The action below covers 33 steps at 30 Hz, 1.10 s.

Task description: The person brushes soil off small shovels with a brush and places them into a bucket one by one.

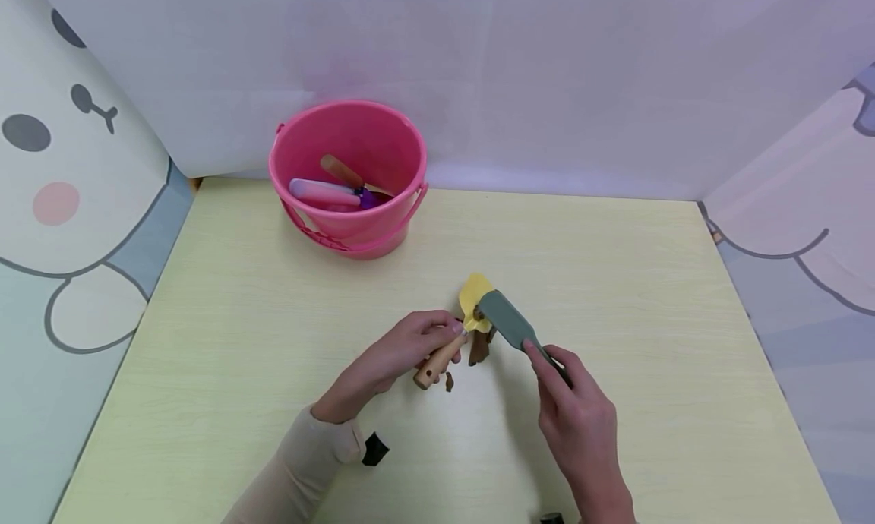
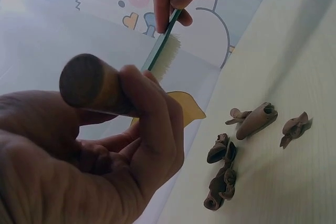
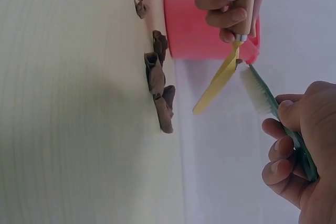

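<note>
My left hand [image 1: 410, 345] grips the wooden handle of a small garden trowel [image 1: 473, 292] with a yellow blade, raised above the table. In my right hand [image 1: 577, 410] is a green brush [image 1: 507, 319], gripped by its handle. Its pale bristles [image 3: 255, 92] face the trowel, with the brush end over the blade's base near the handle. A small brown bit [image 3: 239, 61] sits there between blade and bristles. Below the trowel, several brown curled pieces, like dried leaves [image 2: 257, 120], lie on the table, partly hidden by it in the head view.
A pink bucket [image 1: 342, 232] stands at the back left of the table [image 1: 615, 281]. Inside lean tools with a wooden handle [image 1: 342, 171] and a pink handle [image 1: 324, 195]. Small black objects show by the left sleeve [image 1: 374, 449] and at the front edge. Printed panels flank the sides.
</note>
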### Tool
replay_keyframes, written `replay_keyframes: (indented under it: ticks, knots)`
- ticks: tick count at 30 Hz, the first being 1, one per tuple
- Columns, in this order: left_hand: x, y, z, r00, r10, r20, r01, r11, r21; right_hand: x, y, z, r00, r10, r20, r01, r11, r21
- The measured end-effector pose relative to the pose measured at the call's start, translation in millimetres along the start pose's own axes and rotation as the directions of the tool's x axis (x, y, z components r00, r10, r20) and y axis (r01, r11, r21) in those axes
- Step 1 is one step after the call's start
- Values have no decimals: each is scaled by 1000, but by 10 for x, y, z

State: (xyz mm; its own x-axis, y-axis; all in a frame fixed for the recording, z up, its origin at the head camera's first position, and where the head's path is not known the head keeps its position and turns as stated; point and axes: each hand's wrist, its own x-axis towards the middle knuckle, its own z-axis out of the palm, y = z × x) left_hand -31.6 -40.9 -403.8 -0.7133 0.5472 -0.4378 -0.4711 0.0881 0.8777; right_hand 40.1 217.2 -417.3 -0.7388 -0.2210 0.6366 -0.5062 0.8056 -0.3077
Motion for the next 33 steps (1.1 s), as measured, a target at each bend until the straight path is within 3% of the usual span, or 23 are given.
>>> replay_keyframes:
  ticks: [15, 33]
  knots:
    - [5, -9, -11, 1000, 7, -6, -7, 1000, 19, -26, -16, 1, 1000, -24, 12, 23, 997, 72]
    - [-15, 15, -11, 1000, 1, -1, -1, 1000, 25, -2, 13, 2, 1000, 6, 4, -6, 1000, 2]
